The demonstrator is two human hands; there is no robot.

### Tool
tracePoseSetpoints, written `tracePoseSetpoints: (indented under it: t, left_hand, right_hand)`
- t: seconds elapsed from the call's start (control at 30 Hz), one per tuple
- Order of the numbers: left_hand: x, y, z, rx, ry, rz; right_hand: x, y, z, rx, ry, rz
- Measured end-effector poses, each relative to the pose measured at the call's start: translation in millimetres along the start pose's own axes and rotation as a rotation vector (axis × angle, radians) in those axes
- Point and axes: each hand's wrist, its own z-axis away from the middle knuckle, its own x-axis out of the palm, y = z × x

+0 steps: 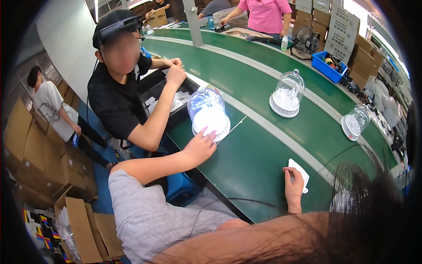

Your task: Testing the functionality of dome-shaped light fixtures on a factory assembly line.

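Observation:
A lit glass dome [206, 103] on a round white base stands upright on the green work surface, glowing so brightly that its contents are washed out. My left hand [201, 148] reaches to the near side of this base, its fingers stretched out and touching it. Farther right, my right hand [293, 185] rests low over the surface with its fingers curled. It is closed on a white folded piece [300, 172] that looks like cloth or paper and sticks out beside the fingers; the grip is partly hidden.
Two more glass domes, one [288, 94] farther back and one [355, 122] at the right, stand on the green conveyor [246, 66]. Beside me a person in black sits at a black tray [176, 112] of white pieces. A blue bin [327, 67] stands across the line; cartons [39, 163] are stacked left.

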Motion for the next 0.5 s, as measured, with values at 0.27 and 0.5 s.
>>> tracePoseSetpoints:
  t: [0.27, 0.5]
  left_hand:
    - [-8, 55, -53, 0.206, 0.396, 0.523]
    - [-59, 130, -134, 0.476, 0.830, 0.769]
  right_hand:
    - [4, -5, -3, -0.007, 0.001, 0.001]
    - [-9, 10, 2, -0.068, -0.042, 0.054]
